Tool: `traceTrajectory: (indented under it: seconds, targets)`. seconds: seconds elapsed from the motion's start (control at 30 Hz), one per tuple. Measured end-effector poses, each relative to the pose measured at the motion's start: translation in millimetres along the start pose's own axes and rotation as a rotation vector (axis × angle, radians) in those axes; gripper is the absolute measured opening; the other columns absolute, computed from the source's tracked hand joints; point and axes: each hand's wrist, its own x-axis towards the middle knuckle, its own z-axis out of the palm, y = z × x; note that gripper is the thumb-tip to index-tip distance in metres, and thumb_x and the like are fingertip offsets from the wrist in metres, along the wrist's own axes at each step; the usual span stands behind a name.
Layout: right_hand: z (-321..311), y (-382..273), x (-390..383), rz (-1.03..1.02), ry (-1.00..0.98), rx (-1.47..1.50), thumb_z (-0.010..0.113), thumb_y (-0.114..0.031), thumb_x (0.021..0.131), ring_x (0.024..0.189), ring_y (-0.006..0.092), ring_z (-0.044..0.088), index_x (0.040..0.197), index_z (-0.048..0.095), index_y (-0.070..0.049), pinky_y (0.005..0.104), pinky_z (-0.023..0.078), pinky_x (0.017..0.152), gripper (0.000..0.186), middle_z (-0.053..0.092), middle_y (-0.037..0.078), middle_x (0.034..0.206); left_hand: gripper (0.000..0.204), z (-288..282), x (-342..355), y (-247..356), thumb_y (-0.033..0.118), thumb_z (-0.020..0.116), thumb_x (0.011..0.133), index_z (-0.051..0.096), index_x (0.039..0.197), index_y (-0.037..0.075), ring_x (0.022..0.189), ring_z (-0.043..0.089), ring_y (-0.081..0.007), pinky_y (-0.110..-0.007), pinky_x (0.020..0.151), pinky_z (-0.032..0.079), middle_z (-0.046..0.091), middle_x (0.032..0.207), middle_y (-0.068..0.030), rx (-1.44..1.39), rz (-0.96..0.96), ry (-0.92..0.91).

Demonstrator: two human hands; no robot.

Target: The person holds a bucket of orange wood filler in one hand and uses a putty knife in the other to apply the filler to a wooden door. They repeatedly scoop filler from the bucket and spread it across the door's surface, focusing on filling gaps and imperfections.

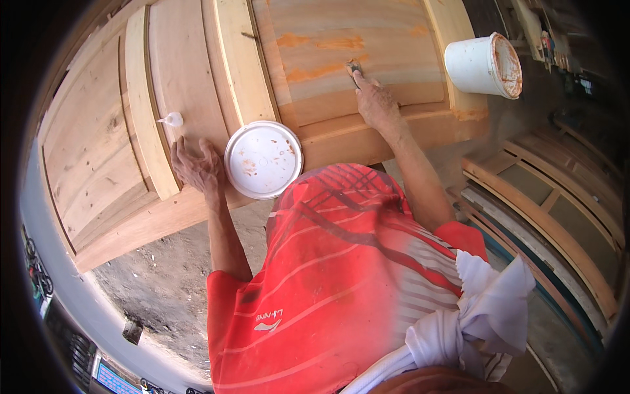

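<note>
A large bare wooden door (190, 85) lies flat in front of me, with raised panels. My left hand (195, 165) rests palm down on its near rail, fingers spread, holding nothing, beside a round white lid (263, 159) stained with orange. My right hand (375, 102) reaches out over the right panel and grips a small scraper (354, 68), its blade pressed to the wood. Orange filler streaks (318, 43) cross that panel. My red striped shirt fills the lower middle of the view.
A white bucket (483, 64) with orange-smeared rim stands on the door's far right corner. A small white squeeze bottle (171, 119) lies on the left panel. More wooden door frames (558, 203) lie to the right. Rough concrete floor (164, 282) shows below the door.
</note>
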Motion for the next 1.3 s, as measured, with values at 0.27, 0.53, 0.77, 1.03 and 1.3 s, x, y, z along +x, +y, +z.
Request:
traceTrajectory:
  seconds: [0.27, 0.53, 0.77, 1.03, 1.3]
  targets:
    - [-34.2, -10.6, 26.6, -0.026, -0.127, -0.003, 0.051, -0.020, 0.099, 0.110, 0.0453, 0.066, 0.147, 0.057, -0.009, 0.0552, 0.052, 0.097, 0.050, 0.070, 0.029, 0.115, 0.056, -4.7, -0.6, 8.4, 0.036, 0.073, 0.092, 0.061, 0.141, 0.011, 0.139, 0.049, -0.0362, -0.055, 0.114, 0.038, 0.054, 0.147, -0.0159, 0.030, -0.035, -0.021]
    - [-39.0, -41.5, 27.7, -0.051, -0.228, 0.046, 0.050, -0.018, 0.100, 0.112, 0.0455, 0.066, 0.145, 0.055, -0.009, 0.0560, 0.052, 0.096, 0.047, 0.070, 0.029, 0.116, 0.055, -4.9, 2.0, 12.1, 0.036, 0.073, 0.092, 0.062, 0.140, 0.011, 0.140, 0.048, -0.0366, -0.055, 0.115, 0.037, 0.052, 0.151, -0.0171, 0.060, -0.084, -0.035]
    - [-11.9, -55.6, 10.0, -0.094, -0.189, 0.072, 0.049, -0.016, 0.101, 0.108, 0.0486, 0.067, 0.153, 0.047, -0.010, 0.0565, 0.053, 0.096, 0.052, 0.066, 0.031, 0.124, 0.055, -4.9, 0.7, 9.2, 0.035, 0.073, 0.091, 0.062, 0.140, 0.011, 0.142, 0.046, -0.0363, -0.055, 0.116, 0.036, 0.053, 0.147, -0.0163, 0.031, -0.055, -0.036]
    - [-17.1, -49.4, 3.7, -0.122, -0.199, 0.123, 0.053, -0.018, 0.100, 0.109, 0.0473, 0.065, 0.149, 0.054, -0.010, 0.0552, 0.052, 0.095, 0.050, 0.069, 0.029, 0.116, 0.057, -7.4, 2.1, 14.1, 0.032, 0.074, 0.091, 0.059, 0.142, 0.011, 0.141, 0.046, -0.0379, -0.056, 0.115, 0.036, 0.050, 0.149, -0.0191, 0.028, -0.060, -0.058]
    - [-29.7, -36.9, 4.7, -0.070, -0.191, 0.123, 0.053, -0.018, 0.100, 0.105, 0.0465, 0.068, 0.142, 0.056, 0.000, 0.0548, 0.053, 0.093, 0.045, 0.070, 0.030, 0.110, 0.058, -7.2, -1.5, 7.0, 0.034, 0.074, 0.090, 0.059, 0.142, 0.012, 0.140, 0.047, -0.0385, -0.055, 0.116, 0.036, 0.051, 0.148, -0.0185, 0.045, -0.030, -0.055]
